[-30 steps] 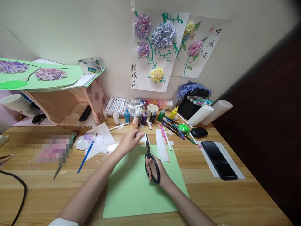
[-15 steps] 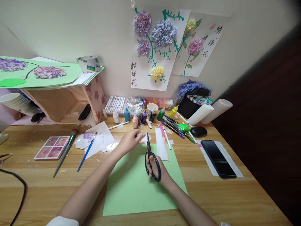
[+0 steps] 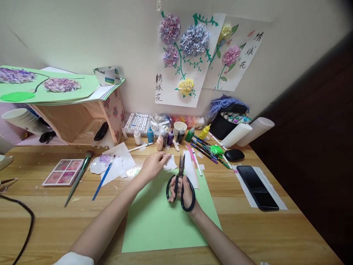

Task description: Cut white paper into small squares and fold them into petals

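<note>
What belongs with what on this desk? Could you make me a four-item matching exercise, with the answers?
1. Scissors
2. Smartphone
3. Light green sheet
4. Blue-handled paintbrush

A. Dark-screened, lying on a white strip toward the right
B. Flat on the wooden table, front and middle
C. Slanting across the edge of a white paper on the left
D. Held in the right hand, blades slightly apart

Pairs: 1-D, 2-A, 3-B, 4-C.
</note>
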The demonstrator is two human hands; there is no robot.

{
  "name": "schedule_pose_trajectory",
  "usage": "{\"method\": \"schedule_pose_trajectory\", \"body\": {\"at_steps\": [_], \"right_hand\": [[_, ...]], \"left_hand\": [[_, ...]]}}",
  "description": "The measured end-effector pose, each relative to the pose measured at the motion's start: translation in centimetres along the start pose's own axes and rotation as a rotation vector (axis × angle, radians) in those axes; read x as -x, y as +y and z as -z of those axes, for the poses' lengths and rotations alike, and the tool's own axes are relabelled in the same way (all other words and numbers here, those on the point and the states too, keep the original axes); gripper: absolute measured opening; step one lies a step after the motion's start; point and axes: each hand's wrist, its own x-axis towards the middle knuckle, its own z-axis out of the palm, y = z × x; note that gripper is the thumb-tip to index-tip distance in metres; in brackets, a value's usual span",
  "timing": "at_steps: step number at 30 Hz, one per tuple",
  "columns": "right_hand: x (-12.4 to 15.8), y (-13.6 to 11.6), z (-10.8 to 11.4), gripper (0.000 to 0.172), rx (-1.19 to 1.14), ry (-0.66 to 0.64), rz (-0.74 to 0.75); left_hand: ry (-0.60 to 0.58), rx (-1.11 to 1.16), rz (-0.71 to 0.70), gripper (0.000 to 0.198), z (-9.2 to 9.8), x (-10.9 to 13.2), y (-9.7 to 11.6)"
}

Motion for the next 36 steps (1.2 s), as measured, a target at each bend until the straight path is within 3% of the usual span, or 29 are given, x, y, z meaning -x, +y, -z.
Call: {"method": "schedule_pose_trajectory", "body": {"at_steps": [6, 9, 12, 18, 22, 26, 31, 36], "right_hand": [[-0.3, -1.7, 0.8, 0.040, 0.085, 0.234, 0.251], [-0.5, -2.2, 1.3, 0.039, 0.085, 0.279, 0.319], [-0.5, -2.7, 1.5, 0.043, 0.062, 0.277, 0.297], [0.1, -1.9, 0.8, 0.057, -0.012, 0.082, 0.187], [1.0, -0.7, 0.2, 0.069, 0.100, -0.068, 0.126], [1.7, -0.5, -0.1, 0.075, 0.211, -0.179, 0.070], [1.8, -0.7, 0.1, 0.073, 0.258, -0.212, 0.038], [1.8, -0.4, 0.2, 0.072, 0.239, -0.211, 0.035]], "left_hand": [[-0.138, 0.040, -0.071, 0.042, -2.8, 1.2, 1.3], [-0.133, 0.058, -0.093, 0.041, -3.2, 1.4, 1.7], [-0.110, 0.083, -0.095, 0.039, -3.0, 1.4, 1.9], [0.051, 0.058, -0.096, 0.036, -2.0, 0.9, 1.5], [0.197, -0.004, -0.086, 0.033, -1.1, 0.5, 0.8], [0.239, -0.027, -0.077, 0.032, -0.6, 0.2, 0.3], [0.213, 0.031, -0.071, 0.033, -1.0, 0.3, 0.3], [0.306, 0.022, -0.015, 0.034, -1.0, 0.3, 0.3]]}}
